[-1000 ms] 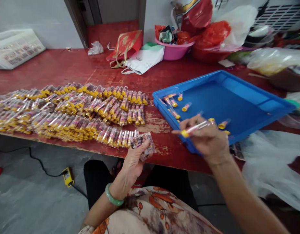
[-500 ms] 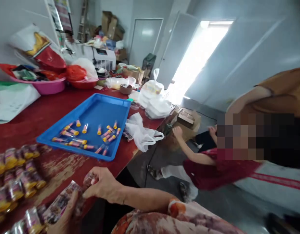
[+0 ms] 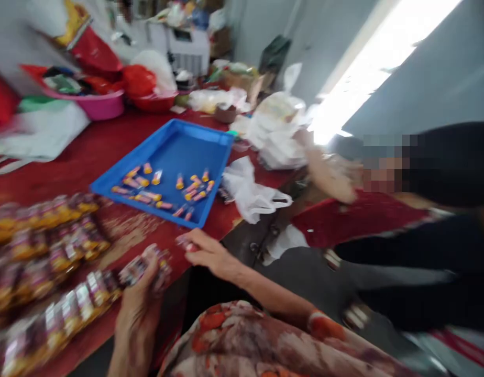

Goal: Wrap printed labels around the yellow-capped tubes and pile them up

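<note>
A clear packet (image 3: 147, 268) was gripped by the left hand (image 3: 138, 309); a small tube (image 3: 184, 243) just beside it was pinched by the right hand (image 3: 208, 254).

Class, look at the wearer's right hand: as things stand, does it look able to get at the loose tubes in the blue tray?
Probably yes. The right hand sits at the table edge just below the blue tray, whose near rim is low, and nothing lies between it and the loose tubes. Blur hides what its fingers pinch.

Rust-and-cream floral short sleeves
</note>
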Demonstrator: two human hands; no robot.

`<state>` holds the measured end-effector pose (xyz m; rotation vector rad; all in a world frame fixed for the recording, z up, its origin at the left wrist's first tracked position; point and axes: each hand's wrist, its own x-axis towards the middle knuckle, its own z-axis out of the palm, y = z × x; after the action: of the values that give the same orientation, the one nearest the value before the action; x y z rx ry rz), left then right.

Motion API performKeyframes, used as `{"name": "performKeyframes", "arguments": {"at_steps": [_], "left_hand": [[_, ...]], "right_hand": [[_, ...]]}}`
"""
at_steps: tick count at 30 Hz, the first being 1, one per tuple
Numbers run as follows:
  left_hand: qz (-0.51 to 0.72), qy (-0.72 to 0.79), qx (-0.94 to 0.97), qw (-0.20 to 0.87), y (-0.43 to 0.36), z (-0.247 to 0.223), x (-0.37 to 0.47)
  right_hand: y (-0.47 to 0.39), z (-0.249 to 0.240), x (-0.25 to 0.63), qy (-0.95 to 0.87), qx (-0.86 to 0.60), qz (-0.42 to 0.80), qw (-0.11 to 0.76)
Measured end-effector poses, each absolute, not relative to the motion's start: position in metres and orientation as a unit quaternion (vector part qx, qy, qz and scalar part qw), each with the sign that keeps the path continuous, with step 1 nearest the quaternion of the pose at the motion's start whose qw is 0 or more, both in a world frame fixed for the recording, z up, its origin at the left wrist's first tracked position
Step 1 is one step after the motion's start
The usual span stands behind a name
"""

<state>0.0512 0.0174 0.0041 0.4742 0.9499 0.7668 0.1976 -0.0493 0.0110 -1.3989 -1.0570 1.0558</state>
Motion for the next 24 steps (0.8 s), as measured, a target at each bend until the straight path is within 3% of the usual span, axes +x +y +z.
{"name": "performKeyframes", "arguments": {"at_steps": [7, 24], "left_hand": [[0.386, 0.465, 0.078, 0.793, 0.019, -0.003, 0.054], [0.389, 0.434, 0.06, 0.81, 0.008, 0.002, 0.06]], "right_hand": [[-0.075, -0.002, 0.202, -0.631, -0.568, 0.196, 0.491], [-0.067, -0.016, 0.183, -0.722, -0.53, -0.078, 0.439]]}}
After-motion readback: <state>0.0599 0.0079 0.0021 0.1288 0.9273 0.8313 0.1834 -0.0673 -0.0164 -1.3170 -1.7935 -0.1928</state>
